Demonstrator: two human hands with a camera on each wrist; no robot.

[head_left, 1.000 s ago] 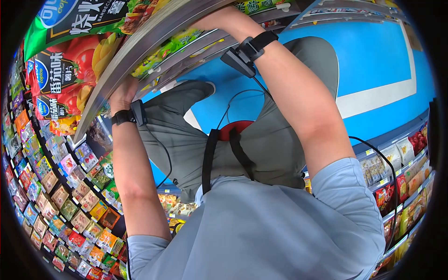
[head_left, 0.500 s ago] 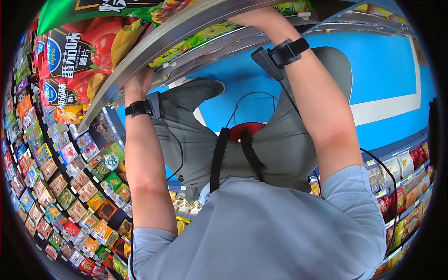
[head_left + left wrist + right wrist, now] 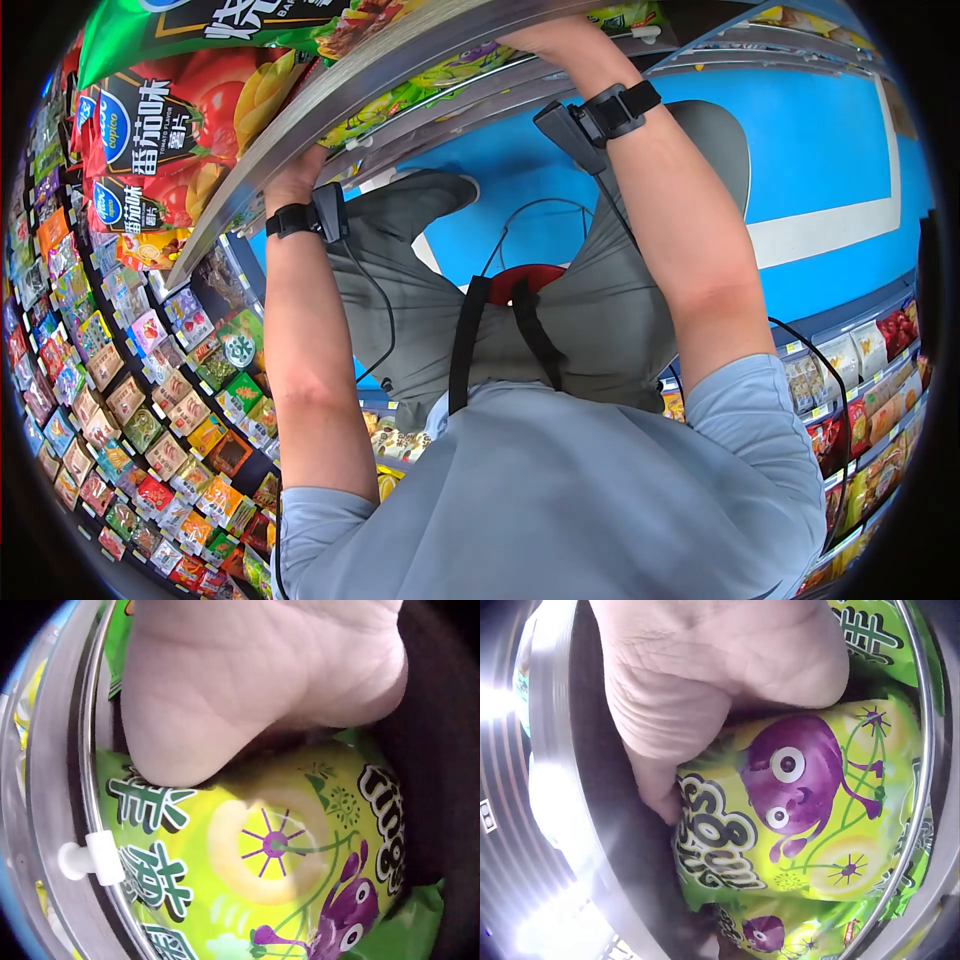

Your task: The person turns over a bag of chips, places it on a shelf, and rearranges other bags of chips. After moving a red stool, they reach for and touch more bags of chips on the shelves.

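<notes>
Both hands reach onto a shelf under a grey shelf board (image 3: 300,110). In the left wrist view my left hand (image 3: 255,682) lies palm down over a yellow-green snack bag (image 3: 274,892) with a purple character; its fingers are hidden. In the right wrist view my right hand (image 3: 727,667) is over a similar bag (image 3: 802,802), its thumb (image 3: 656,784) by the bag's printed end and its other fingers out of sight. The head view has the left hand (image 3: 295,180) at the board's lower edge and the right hand (image 3: 560,45) farther right, fingertips hidden.
A wire rail (image 3: 88,750) with a white clip (image 3: 103,857) edges the shelf front. Red tomato chip bags (image 3: 200,110) stand on the board above. Racks of small packets (image 3: 150,430) fill the left, with more shelves at lower right. The floor (image 3: 800,130) is blue.
The head view has shifted, so shelf and arms appear farther right than a second ago. My right hand has also moved right along the shelf. Little differs from half a second ago.
</notes>
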